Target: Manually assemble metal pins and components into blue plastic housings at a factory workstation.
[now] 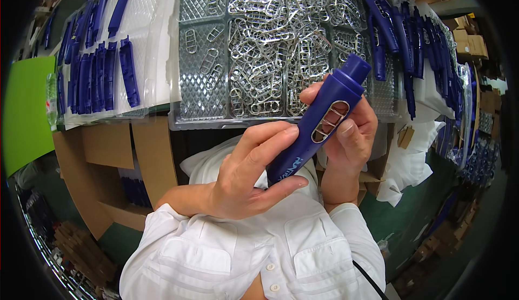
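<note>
A dark blue plastic tube-shaped housing is held at a slant in front of my chest, its narrower stepped end pointing up and to the right. A shiny oval metal frame with crossbars sits in the slot on its upper face. My left hand grips the lower part, fingers on top and thumb along the near side. Around the upper part is my right hand, with its thumb beside the metal frame. Beyond the hands, a clear compartment tray carries many loose metal frames of the same kind.
Blue plastic shells lie in rows on a white-lined tray at the left. More blue parts are piled at the right. Below the bench stands an open cardboard box at the left, and white plastic wrapping hangs at the right.
</note>
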Tool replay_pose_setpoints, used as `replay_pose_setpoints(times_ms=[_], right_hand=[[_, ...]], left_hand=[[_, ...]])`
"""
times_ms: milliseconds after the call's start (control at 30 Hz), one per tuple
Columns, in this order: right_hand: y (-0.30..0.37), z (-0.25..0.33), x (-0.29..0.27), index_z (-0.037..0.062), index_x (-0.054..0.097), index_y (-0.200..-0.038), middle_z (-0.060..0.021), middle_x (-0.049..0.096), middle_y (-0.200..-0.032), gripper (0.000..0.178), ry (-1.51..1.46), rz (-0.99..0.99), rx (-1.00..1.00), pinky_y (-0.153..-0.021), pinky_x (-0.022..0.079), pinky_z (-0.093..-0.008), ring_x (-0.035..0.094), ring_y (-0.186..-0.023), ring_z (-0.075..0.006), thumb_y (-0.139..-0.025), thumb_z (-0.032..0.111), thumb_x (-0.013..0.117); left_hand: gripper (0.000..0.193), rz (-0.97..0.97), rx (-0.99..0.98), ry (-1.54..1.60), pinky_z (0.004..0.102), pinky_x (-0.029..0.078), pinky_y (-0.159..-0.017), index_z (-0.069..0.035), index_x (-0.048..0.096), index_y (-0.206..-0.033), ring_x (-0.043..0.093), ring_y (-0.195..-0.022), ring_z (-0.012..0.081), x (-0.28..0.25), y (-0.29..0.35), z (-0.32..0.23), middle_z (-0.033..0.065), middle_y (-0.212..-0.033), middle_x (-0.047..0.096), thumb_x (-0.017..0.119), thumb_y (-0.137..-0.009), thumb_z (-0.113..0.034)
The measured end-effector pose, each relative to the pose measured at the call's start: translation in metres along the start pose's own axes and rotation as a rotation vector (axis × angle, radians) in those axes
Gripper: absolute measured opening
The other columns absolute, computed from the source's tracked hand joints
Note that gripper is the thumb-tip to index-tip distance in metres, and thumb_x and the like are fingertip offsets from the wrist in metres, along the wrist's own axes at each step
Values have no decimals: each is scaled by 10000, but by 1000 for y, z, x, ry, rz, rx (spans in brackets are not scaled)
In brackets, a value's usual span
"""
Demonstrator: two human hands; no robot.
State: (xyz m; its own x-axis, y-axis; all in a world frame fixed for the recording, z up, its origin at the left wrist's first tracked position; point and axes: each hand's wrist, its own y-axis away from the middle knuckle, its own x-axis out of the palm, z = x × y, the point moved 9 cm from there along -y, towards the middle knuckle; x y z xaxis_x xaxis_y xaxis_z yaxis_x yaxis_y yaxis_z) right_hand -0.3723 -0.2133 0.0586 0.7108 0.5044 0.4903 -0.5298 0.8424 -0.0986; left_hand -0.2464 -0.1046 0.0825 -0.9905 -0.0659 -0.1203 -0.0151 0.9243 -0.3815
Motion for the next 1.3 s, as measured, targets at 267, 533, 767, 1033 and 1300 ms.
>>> replay_pose_setpoints(times_ms=[267,533,767,1033,1300], right_hand=[[5,-8,12,-78,472,-1458,-245,608,-1412,534,-20,34,61,-1046,534,-395,655,-1223,-249,-1006,107,687],[16,24,-28,-24,561,-1333,-175,653,-1348,285,212,-201,-36,-1048,521,-363,672,-1174,-215,-1054,32,579],[8,184,-183,50,675,-1326,-123,752,-1190,477,1655,-1000,-210,-918,552,-392,722,-1026,-269,-929,299,766],[-109,178,-231,130,710,-1285,-172,728,-1234,426,2115,-660,-6,-1008,523,-475,673,-1168,-395,-955,398,679],[-55,97,-93,43,711,-1246,-145,738,-1169,243,1699,-156,-412,-921,550,-367,708,-1061,-309,-1027,131,651]], left_hand=[[789,-142,-15,-207,375,627,-839,39,546,-1420,698,-1111,351,-6,-2,4,232,-1344,589,920,-730,-47],[729,47,50,-329,404,604,-925,53,541,-1434,686,-1156,383,4,-15,5,275,-1490,493,873,-802,-96],[332,-287,-167,-367,370,531,-994,24,602,-1311,702,-1072,230,-91,48,17,222,-1459,526,580,-982,56],[332,-1335,-143,-498,344,513,-939,-4,627,-1318,609,-1104,191,-271,225,11,80,-1371,623,409,-1096,-119],[468,-1287,-1131,-1079,491,409,-1117,-4,613,-1384,558,-1316,346,-322,536,72,163,-1407,618,478,-1083,-336]])
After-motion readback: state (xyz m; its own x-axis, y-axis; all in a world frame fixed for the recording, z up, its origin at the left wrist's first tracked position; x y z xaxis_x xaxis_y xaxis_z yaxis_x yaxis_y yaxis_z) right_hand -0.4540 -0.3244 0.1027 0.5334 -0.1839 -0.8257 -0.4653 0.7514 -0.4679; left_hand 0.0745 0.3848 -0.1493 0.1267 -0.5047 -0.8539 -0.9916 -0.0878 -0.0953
